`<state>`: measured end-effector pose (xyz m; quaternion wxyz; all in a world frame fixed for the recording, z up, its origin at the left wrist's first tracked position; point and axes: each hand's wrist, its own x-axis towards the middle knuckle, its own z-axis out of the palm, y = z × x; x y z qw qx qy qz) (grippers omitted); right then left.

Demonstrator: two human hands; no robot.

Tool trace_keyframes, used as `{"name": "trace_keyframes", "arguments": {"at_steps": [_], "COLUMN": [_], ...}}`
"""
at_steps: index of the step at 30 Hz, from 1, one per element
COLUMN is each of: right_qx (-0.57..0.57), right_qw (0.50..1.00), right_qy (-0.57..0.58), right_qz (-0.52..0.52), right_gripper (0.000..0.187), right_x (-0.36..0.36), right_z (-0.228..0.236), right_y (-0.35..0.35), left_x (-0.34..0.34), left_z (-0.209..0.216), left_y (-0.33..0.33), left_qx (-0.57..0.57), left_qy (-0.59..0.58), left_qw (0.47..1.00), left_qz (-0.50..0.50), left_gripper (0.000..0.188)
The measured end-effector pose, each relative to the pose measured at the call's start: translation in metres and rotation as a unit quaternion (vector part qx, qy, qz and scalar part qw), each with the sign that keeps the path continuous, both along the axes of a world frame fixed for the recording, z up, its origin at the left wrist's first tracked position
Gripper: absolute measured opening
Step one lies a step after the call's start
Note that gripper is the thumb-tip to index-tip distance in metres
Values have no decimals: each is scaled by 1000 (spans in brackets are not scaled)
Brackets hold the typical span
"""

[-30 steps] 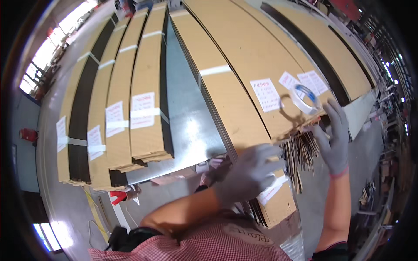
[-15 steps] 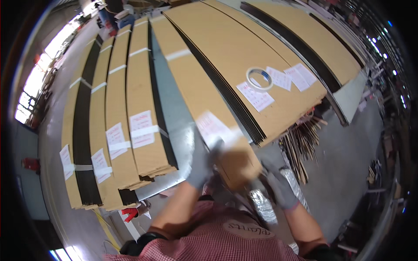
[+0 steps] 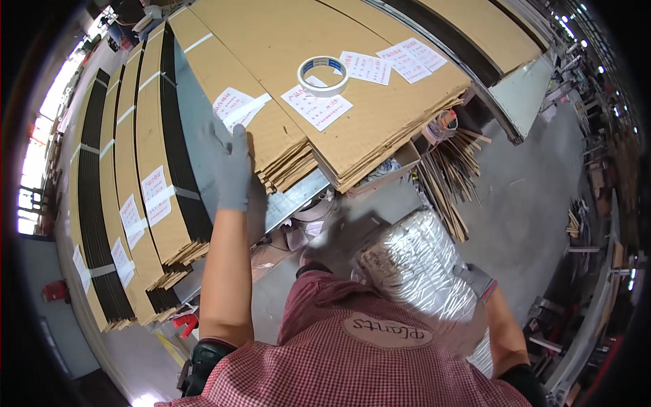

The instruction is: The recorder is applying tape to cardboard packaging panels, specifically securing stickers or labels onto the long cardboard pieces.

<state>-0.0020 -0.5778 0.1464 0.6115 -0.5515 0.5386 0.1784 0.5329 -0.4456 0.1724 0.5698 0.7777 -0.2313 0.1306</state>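
left hand beside cardboard stack | right hand at silvery bundle

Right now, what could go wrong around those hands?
The tape roll lies partly on a paper and could slide if the cardboard beneath is bumped. The nearby papers show no tape across them, so might shift. The left hand, close to cardboard edges, could snag.

Far left of the left hand, bright windows, grey wall with red object; ahead of the right hand, fanned wooden strips over grey floor, with loose sticks and cluttered metal frames off to its right.
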Motion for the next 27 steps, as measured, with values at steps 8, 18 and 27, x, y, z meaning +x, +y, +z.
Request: {"name": "trace_keyframes", "arguments": {"at_steps": [8,18,27], "right_qx": [-353,298,174], "right_qw": [903,716,781], "right_qy": [-232,-515,-441], "right_qz": [77,-364,-407], "right_gripper": [85,73,80], "right_x": [128,292,314], "right_z": [25,7,12], "right_y": [-33,5,21], "left_x": [40,18,14], "left_z": [76,72,57], "left_y": [-131,-96,-89], "left_qx": [353,222,278], "left_qy": [-117,-205,-127], "left_qw": [913,667,698], "left_qz": [-169,-681,-647], "left_gripper": [26,26,37]}}
